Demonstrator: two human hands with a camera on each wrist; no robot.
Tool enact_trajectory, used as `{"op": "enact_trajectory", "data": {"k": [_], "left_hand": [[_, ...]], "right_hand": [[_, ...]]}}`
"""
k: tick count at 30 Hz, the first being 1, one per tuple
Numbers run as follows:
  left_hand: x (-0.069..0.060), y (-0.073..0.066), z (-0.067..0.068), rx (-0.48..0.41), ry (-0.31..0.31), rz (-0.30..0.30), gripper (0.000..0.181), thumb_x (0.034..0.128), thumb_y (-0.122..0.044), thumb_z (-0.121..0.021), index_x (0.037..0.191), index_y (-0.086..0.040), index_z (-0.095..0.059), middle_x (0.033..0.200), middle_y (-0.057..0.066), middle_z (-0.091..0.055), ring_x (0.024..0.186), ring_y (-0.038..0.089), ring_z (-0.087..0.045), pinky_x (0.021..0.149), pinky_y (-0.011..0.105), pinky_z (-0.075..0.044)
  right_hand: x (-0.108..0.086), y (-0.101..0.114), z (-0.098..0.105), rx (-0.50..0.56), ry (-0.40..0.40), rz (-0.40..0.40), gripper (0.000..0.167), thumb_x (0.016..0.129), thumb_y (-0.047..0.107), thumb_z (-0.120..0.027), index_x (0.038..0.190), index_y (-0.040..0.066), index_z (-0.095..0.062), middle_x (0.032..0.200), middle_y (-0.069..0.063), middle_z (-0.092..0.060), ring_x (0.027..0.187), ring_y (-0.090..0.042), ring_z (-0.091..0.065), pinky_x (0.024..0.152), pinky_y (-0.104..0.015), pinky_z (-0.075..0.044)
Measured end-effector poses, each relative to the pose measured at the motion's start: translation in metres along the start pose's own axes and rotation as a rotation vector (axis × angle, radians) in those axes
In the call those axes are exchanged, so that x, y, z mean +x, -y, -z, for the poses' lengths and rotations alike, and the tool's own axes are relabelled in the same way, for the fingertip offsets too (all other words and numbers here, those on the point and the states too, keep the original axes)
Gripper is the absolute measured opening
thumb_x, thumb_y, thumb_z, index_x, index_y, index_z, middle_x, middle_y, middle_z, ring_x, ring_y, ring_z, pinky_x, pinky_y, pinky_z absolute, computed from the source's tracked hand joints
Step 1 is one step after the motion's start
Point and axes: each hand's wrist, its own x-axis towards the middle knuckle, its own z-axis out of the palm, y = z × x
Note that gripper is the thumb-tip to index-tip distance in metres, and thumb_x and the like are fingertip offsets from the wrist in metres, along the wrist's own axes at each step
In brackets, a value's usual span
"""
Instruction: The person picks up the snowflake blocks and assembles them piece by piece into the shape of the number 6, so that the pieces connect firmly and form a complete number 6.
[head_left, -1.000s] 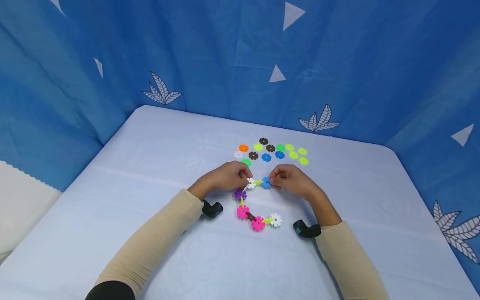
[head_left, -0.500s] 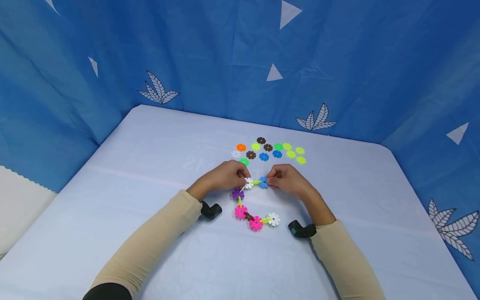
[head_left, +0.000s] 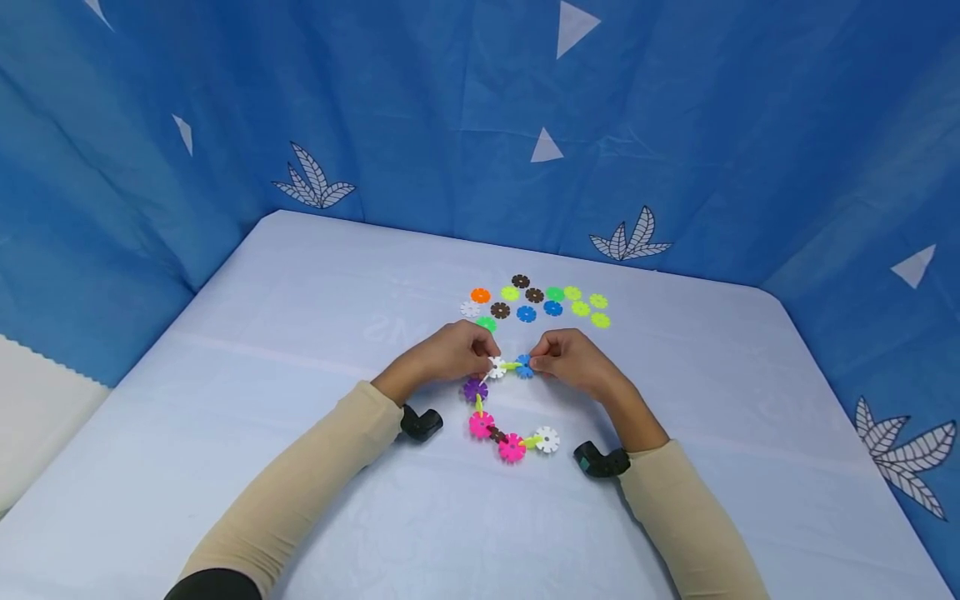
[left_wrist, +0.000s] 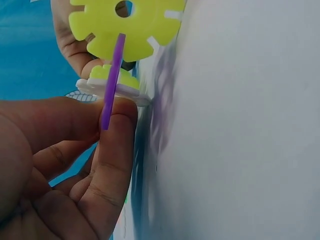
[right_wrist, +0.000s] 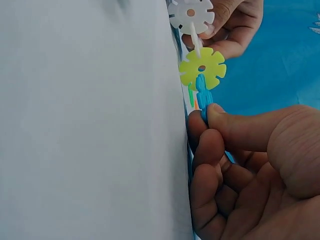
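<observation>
A chain of interlocking snowflake discs bends across the white table. Its near end is a white disc (head_left: 547,440), joined through two pink discs (head_left: 512,448) to a purple disc (head_left: 475,390). My left hand (head_left: 459,350) pinches a white disc (right_wrist: 191,15) beyond the purple one, between thumb and forefinger. From there a yellow-green disc (right_wrist: 202,68) leads to a blue disc (head_left: 524,367). My right hand (head_left: 572,360) pinches that blue disc, which stands edge-on in the right wrist view, set against the yellow-green one. Fingertips hide parts of both pinched discs.
Loose discs lie behind the hands: orange (head_left: 480,295), white (head_left: 470,309), several brown (head_left: 500,310), blue (head_left: 527,314), green (head_left: 487,323) and several yellow-green (head_left: 600,320). A blue curtain (head_left: 420,108) hangs along the table's back edge.
The head view has shifted slightly, so everything sits a little further left. Both hands keep their pinch; the right hand and blue disc appear very slightly nearer the left hand.
</observation>
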Motion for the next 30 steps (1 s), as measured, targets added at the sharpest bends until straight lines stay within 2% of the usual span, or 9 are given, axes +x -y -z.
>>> {"op": "enact_trajectory", "data": {"k": [5, 10, 13, 16, 19, 21, 25, 30], "left_hand": [[0.000, 0.001, 0.000, -0.031, 0.014, 0.005, 0.010, 0.0934, -0.003, -0.070, 0.102, -0.007, -0.073, 0.087, 0.004, -0.067, 0.074, 0.017, -0.062, 0.073, 0.029, -0.051], [0.000, 0.004, 0.000, -0.038, 0.018, 0.002, 0.010, 0.0945, -0.006, -0.070, 0.103, -0.008, -0.073, 0.087, 0.003, -0.068, 0.076, 0.017, -0.063, 0.075, 0.030, -0.051], [0.000, 0.005, 0.000, -0.037, 0.018, -0.007, 0.010, 0.0948, -0.006, -0.069, 0.104, -0.008, -0.072, 0.088, 0.003, -0.067, 0.077, 0.017, -0.062, 0.076, 0.030, -0.051], [-0.001, 0.006, 0.000, -0.038, 0.022, -0.018, 0.011, 0.0949, -0.006, -0.069, 0.105, -0.008, -0.072, 0.089, 0.003, -0.067, 0.078, 0.017, -0.062, 0.077, 0.031, -0.051], [-0.001, 0.006, 0.000, -0.034, 0.025, -0.025, 0.011, 0.0952, -0.006, -0.068, 0.105, -0.008, -0.072, 0.090, 0.002, -0.067, 0.079, 0.017, -0.062, 0.077, 0.031, -0.051], [-0.001, 0.007, 0.000, -0.029, 0.025, -0.027, 0.011, 0.0954, -0.006, -0.068, 0.105, -0.008, -0.072, 0.090, 0.002, -0.067, 0.079, 0.017, -0.061, 0.077, 0.030, -0.051], [-0.002, 0.006, 0.000, -0.026, 0.025, -0.026, 0.011, 0.0956, -0.007, -0.068, 0.106, -0.008, -0.072, 0.091, 0.002, -0.067, 0.080, 0.017, -0.061, 0.078, 0.031, -0.051], [-0.002, 0.005, 0.001, -0.021, 0.026, -0.033, 0.011, 0.0963, -0.008, -0.067, 0.106, -0.009, -0.072, 0.091, 0.002, -0.066, 0.080, 0.017, -0.059, 0.078, 0.031, -0.050]], "right_hand": [[0.001, -0.002, 0.003, -0.003, 0.022, 0.010, 0.005, 0.096, 0.006, -0.069, 0.094, 0.000, -0.068, 0.090, -0.009, -0.070, 0.081, -0.022, -0.060, 0.073, -0.029, -0.052], [0.000, -0.003, 0.010, -0.050, 0.021, 0.008, 0.010, 0.100, 0.013, -0.066, 0.103, 0.005, -0.070, 0.086, -0.010, -0.066, 0.079, -0.025, -0.057, 0.070, -0.032, -0.049], [0.001, -0.008, 0.021, -0.108, -0.048, -0.002, 0.015, 0.102, 0.017, -0.063, 0.109, 0.007, -0.071, 0.092, -0.010, -0.065, 0.083, -0.026, -0.055, 0.071, -0.033, -0.049], [0.000, -0.015, 0.035, -0.191, -0.164, -0.028, 0.019, 0.104, 0.021, -0.060, 0.115, 0.008, -0.068, 0.103, -0.011, -0.064, 0.092, -0.028, -0.055, 0.074, -0.036, -0.048], [-0.001, -0.022, 0.051, -0.274, -0.249, -0.076, 0.030, 0.104, 0.025, -0.058, 0.128, 0.006, -0.062, 0.118, -0.016, -0.061, 0.103, -0.033, -0.054, 0.080, -0.043, -0.049], [-0.004, -0.026, 0.061, -0.319, -0.269, -0.117, 0.041, 0.104, 0.028, -0.059, 0.138, 0.006, -0.056, 0.127, -0.020, -0.057, 0.109, -0.036, -0.053, 0.085, -0.048, -0.049], [-0.006, -0.033, 0.075, -0.339, -0.231, -0.171, 0.061, 0.103, 0.033, -0.059, 0.154, 0.006, -0.039, 0.138, -0.026, -0.048, 0.113, -0.040, -0.050, 0.092, -0.054, -0.048], [-0.005, -0.039, 0.082, -0.298, -0.165, -0.179, 0.070, 0.103, 0.034, -0.057, 0.160, 0.008, -0.027, 0.141, -0.028, -0.041, 0.116, -0.042, -0.045, 0.097, -0.056, -0.043]]}}
